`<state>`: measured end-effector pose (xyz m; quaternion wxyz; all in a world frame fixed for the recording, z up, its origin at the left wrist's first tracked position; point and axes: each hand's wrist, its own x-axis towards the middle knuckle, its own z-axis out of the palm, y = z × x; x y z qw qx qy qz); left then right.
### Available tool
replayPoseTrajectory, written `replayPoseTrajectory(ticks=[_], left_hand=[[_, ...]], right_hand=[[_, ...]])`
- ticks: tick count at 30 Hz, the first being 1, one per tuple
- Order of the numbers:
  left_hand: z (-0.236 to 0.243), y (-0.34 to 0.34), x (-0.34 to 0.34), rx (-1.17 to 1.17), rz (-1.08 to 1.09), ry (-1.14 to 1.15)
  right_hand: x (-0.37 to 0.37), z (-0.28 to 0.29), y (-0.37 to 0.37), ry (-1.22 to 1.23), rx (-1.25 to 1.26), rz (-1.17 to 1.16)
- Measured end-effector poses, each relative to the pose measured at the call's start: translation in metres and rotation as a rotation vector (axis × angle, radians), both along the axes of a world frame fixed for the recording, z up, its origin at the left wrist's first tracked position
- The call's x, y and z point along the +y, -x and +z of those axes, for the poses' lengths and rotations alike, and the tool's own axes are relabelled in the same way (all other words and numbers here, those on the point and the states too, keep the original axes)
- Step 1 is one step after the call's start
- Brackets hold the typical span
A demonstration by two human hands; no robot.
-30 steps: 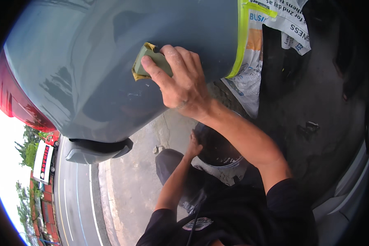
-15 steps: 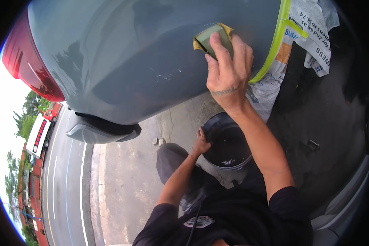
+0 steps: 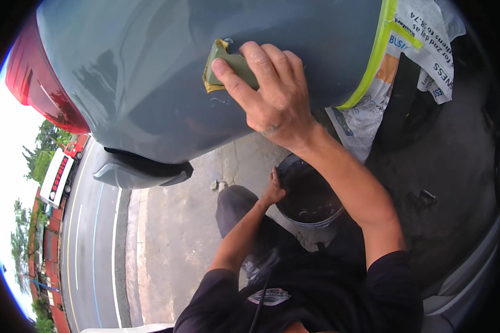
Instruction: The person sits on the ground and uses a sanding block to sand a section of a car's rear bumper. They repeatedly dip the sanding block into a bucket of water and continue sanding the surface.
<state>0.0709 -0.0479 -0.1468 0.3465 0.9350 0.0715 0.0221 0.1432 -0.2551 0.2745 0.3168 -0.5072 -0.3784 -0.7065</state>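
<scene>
My right hand (image 3: 282, 97) grips a green sanding block (image 3: 240, 67) with yellowish sandpaper (image 3: 208, 80) showing around its edges. The block lies against the grey body panel (image 3: 155, 89) of a vehicle, and my fingers and thumb press over it. Faint whitish marks show on the panel just under the block. Lower down, my left hand (image 3: 273, 192) holds the left rim of a round black bucket (image 3: 308, 223) that has dark contents.
Green masking tape (image 3: 366, 72) and newspaper (image 3: 422, 50) cover the panel's right edge. At left are a red tail light (image 3: 44, 77) and a protruding grey bumper piece (image 3: 141, 169). Concrete pavement (image 3: 166, 238) and a road (image 3: 94, 238) with a truck (image 3: 57, 177) lie beyond.
My right hand has slid the sanding block leftward and slightly down across the panel. My left hand has stayed at the bucket's rim.
</scene>
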Motion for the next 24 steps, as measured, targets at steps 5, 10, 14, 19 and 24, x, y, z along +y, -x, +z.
replayPoseTrajectory(ticks=[5, 10, 14, 19, 24], left_hand=[[-0.009, -0.016, -0.019, 0.018, -0.002, -0.068], [-0.022, -0.002, 0.027, -0.112, -0.051, -0.085], [-0.021, -0.006, 0.0, -0.055, -0.043, 0.026], [-0.029, -0.017, 0.011, -0.078, -0.084, -0.128], [-0.033, -0.006, -0.003, -0.018, -0.08, -0.105]], right_hand=[[-0.025, -0.011, -0.008, -0.127, 0.147, -0.063], [0.026, 0.014, 0.035, -0.01, 0.06, 0.154], [-0.048, -0.042, -0.025, -0.248, 0.238, -0.01], [0.006, -0.027, 0.011, -0.155, 0.21, 0.006], [-0.052, -0.07, -0.031, -0.192, 0.314, -0.045]])
